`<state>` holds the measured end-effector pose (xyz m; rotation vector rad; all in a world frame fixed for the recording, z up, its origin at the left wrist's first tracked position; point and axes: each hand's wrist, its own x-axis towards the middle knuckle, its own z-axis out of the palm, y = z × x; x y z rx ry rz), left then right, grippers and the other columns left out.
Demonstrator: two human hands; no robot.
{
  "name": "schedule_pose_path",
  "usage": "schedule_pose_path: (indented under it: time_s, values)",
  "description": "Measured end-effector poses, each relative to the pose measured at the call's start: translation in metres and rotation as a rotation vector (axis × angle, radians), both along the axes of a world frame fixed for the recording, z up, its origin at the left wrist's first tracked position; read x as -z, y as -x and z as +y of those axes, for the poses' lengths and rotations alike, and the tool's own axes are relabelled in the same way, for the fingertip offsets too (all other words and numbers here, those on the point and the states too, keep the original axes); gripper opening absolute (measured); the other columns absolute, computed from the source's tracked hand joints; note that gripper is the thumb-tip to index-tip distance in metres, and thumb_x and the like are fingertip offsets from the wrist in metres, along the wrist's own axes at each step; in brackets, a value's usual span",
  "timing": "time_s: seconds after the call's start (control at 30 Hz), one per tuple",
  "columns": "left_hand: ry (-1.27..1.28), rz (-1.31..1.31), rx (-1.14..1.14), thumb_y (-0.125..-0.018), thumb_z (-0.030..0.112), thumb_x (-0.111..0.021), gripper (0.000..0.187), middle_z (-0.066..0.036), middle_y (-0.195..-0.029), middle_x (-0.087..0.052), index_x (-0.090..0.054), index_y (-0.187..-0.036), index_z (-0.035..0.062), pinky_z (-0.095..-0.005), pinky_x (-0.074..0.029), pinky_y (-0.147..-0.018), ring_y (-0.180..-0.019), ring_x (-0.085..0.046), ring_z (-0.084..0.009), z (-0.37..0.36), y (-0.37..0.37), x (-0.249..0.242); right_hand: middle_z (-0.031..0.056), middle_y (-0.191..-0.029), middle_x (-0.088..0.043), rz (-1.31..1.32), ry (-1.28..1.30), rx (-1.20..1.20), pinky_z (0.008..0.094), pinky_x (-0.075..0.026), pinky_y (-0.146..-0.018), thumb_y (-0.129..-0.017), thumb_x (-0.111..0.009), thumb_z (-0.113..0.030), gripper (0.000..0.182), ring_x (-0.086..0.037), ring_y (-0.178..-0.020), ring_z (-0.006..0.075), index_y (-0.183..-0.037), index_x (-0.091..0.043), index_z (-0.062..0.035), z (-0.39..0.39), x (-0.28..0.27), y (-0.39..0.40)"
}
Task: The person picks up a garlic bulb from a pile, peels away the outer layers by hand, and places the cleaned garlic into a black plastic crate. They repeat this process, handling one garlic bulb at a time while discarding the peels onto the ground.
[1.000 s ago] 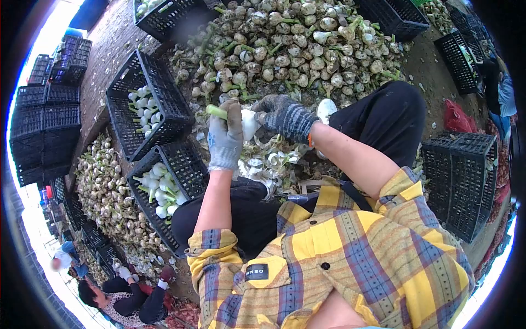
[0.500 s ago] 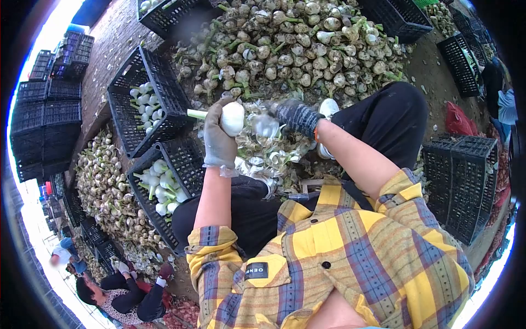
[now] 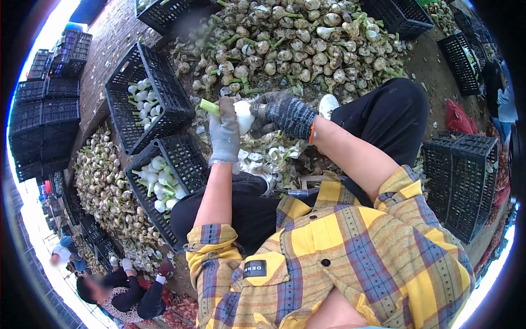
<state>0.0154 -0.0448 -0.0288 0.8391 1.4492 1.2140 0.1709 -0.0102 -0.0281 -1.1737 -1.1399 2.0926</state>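
A white garlic bulb [image 3: 244, 116] with a thick green stem [image 3: 209, 107] sits in my left hand [image 3: 225, 131], which wears a grey glove. My left fingers wrap round it where stem and bulb meet. From the other side my right hand [image 3: 287, 115], in a dark speckled knitted glove with an orange cuff, touches the bulb with its fingers bent; whether it also holds a tool is hidden. Below both hands lie peeled white skins [image 3: 268, 159]. Beyond them spreads a large heap of unpeeled garlic [image 3: 296, 49].
Black crates with white bulbs stand at the left, one upper [image 3: 172, 98] and one lower [image 3: 189, 164]. Another garlic heap [image 3: 109, 186] lies farther left. Stacked crates [image 3: 44, 120] rise at the far left, and a crate [image 3: 460, 181] stands right. A co-worker [image 3: 126, 296] sits lower left.
My right hand has moved left onto the bulb. The bulb has turned in my left hand, so its stem points up and left toward the camera.
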Motion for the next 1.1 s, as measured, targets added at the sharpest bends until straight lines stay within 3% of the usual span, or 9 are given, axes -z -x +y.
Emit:
schedule_pose_path:
  time_s: [0.33, 0.47, 0.63, 0.73, 0.83, 0.87, 0.93, 1.0, 1.1]
  values:
    - [-0.057, -0.133, -0.15, -0.085, 0.037, -0.06, 0.038, -0.002, -0.087, -0.056, -0.052, -0.103, 0.0048, -0.0246, -0.045, -0.063, -0.075, -0.054, -0.0098, 0.002, -0.005, -0.011, 0.0095, -0.074, -0.065, -0.087, 0.131, 0.195, 0.0284, -0.051, -0.057, -0.084, -0.059, -0.026, 0.026, -0.063, -0.064, 0.0154, -0.091, -0.063, -0.001, -0.005, -0.027, 0.003]
    - [-0.073, -0.109, -0.167, -0.085, 0.039, -0.059, 0.037, -0.003, -0.086, -0.056, -0.054, -0.1, 0.0047, -0.0247, -0.045, -0.063, -0.074, -0.054, -0.0097, 0.004, -0.008, -0.002, 0.0109, -0.073, -0.064, -0.176, -0.201, 0.08, 0.031, -0.049, -0.065, -0.078, -0.066, -0.035, 0.039, -0.064, -0.073, 0.018, -0.091, -0.062, 0.0014, -0.005, 0.016, 0.011]
    - [0.044, -0.273, -0.189, -0.087, 0.039, -0.053, 0.032, -0.003, -0.089, -0.06, -0.056, -0.099, 0.0094, -0.0283, -0.047, -0.062, -0.079, -0.057, -0.0126, 0.004, 0.001, -0.012, 0.0145, -0.077, -0.063, -0.045, 0.05, 0.324, 0.0306, -0.053, -0.056, -0.08, -0.061, -0.014, 0.022, -0.064, -0.067, 0.0213, -0.092, -0.056, 0.0034, -0.008, -0.005, 0.011]
    - [0.192, -0.493, -0.162, -0.088, 0.04, -0.047, 0.031, -0.001, -0.092, -0.062, -0.057, -0.1, 0.0133, -0.0341, -0.048, -0.062, -0.082, -0.059, -0.0172, 0.005, 0.008, -0.017, 0.0172, -0.077, -0.062, -0.091, -0.049, 0.39, 0.0333, -0.054, -0.052, -0.083, -0.054, -0.005, 0.016, -0.064, -0.066, 0.0231, -0.094, -0.051, 0.0049, 0.006, 0.059, 0.0]
    - [0.225, -0.624, -0.166, -0.088, 0.038, -0.047, 0.029, -0.003, -0.093, -0.062, -0.057, -0.1, 0.0139, -0.0365, -0.049, -0.064, -0.084, -0.059, -0.0195, 0.005, 0.01, -0.016, 0.018, -0.077, -0.061, -0.026, 0.06, 0.447, 0.0331, -0.053, -0.049, -0.082, -0.054, -0.007, 0.013, -0.064, -0.065, 0.0221, -0.089, -0.053, 0.0039, 0.003, 0.033, -0.011]
    - [0.235, -0.629, -0.182, -0.088, 0.037, -0.047, 0.027, -0.004, -0.094, -0.063, -0.058, -0.098, 0.0142, -0.0383, -0.05, -0.066, -0.088, -0.059, -0.0215, 0.006, 0.009, -0.018, 0.0217, -0.083, -0.061, -0.173, 0.031, 0.345, 0.0383, -0.053, -0.063, -0.081, -0.058, -0.014, 0.022, -0.065, -0.074, 0.0283, -0.095, -0.055, 0.0027, 0.007, 0.039, -0.016]
    - [0.223, -0.748, -0.215, -0.087, 0.035, -0.047, 0.027, -0.004, -0.094, -0.063, -0.059, -0.097, 0.0135, -0.0394, -0.05, -0.069, -0.089, -0.059, -0.0221, 0.009, 0.013, -0.006, 0.0231, -0.088, -0.061, -0.596, -0.481, -0.076, 0.0397, -0.05, -0.076, -0.079, -0.06, -0.018, 0.032, -0.062, -0.084, 0.0329, -0.104, -0.053, 0.0006, 0.018, 0.039, -0.018]
    - [0.224, -0.844, -0.232, -0.087, 0.033, -0.045, 0.027, -0.005, -0.096, -0.063, -0.06, -0.094, 0.0112, -0.0411, -0.048, -0.076, -0.091, -0.058, -0.0233, 0.01, 0.017, -0.002, 0.0158, -0.103, -0.06, -0.664, -0.544, -0.165, 0.0399, -0.038, -0.097, -0.079, -0.062, -0.022, 0.042, -0.055, -0.102, 0.0326, -0.116, -0.052, -0.0053, 0.013, 0.02, -0.016]
    - [0.178, -0.844, -0.164, -0.087, 0.031, -0.043, 0.028, -0.006, -0.097, -0.064, -0.061, -0.093, 0.0098, -0.039, -0.048, -0.079, -0.091, -0.059, -0.023, 0.008, 0.016, -0.008, 0.0238, -0.098, -0.061, -0.391, -1.275, 0.327, 0.0404, -0.042, -0.091, -0.072, -0.067, -0.018, 0.034, -0.056, -0.102, 0.035, -0.104, -0.06, -0.0061, 0.004, 0.014, 0.006]
